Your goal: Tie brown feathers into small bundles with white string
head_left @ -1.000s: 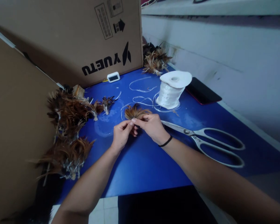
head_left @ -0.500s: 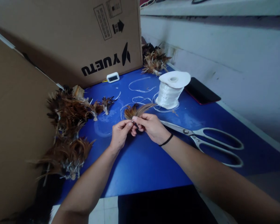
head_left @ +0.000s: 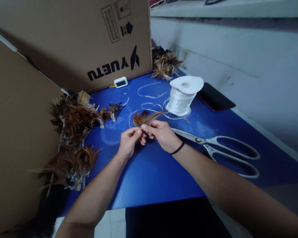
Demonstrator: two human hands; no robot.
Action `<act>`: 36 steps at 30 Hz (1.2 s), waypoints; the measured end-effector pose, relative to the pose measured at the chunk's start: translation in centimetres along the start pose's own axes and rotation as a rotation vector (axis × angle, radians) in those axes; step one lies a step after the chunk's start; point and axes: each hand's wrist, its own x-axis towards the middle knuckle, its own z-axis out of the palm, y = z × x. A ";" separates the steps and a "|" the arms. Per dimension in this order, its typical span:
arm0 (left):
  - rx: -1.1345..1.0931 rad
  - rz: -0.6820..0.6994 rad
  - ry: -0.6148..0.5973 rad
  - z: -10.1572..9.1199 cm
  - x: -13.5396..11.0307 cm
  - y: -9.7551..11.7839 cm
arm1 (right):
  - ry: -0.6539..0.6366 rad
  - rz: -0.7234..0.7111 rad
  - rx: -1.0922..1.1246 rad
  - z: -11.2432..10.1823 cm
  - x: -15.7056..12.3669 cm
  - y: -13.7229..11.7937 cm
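Brown feathers (head_left: 146, 118) in a small bunch fan out above my fingertips, over the middle of the blue table. My left hand (head_left: 129, 140) pinches the base of the bunch between thumb and forefinger. Close against it, my right hand (head_left: 162, 134) grips the same bunch from the right, thumb on top. The feather bases are hidden by my fingers. White string (head_left: 151, 105) lies in loose loops just behind the feathers, running to a large white spool (head_left: 180, 99). Metal scissors (head_left: 201, 140) rest beside my right wrist, their blade tips partly behind my hand.
Piles of brown feather bunches (head_left: 74, 119) line the left side, with more feathers (head_left: 165, 64) at the back. Cardboard box panels (head_left: 72, 39) stand behind and left. A small white digital timer (head_left: 121, 82) sits by the box. A dark phone (head_left: 215, 96) lies near the wall.
Both hands stay on the feather bunch in nearly the same pose. The whole view has shifted very slightly; nothing else has visibly moved.
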 end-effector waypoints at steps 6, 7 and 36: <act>-0.061 -0.067 0.064 -0.1 0.2 0.4 | -0.034 -0.013 -0.120 -0.4 0.2 -0.6; -0.092 -0.076 0.094 -0.2 0.3 0.4 | -0.016 -0.049 -0.162 -0.6 0.4 -0.8; -0.314 -0.092 0.192 -0.8 0.9 1.0 | 0.044 -0.367 -1.215 -1.7 0.8 -0.3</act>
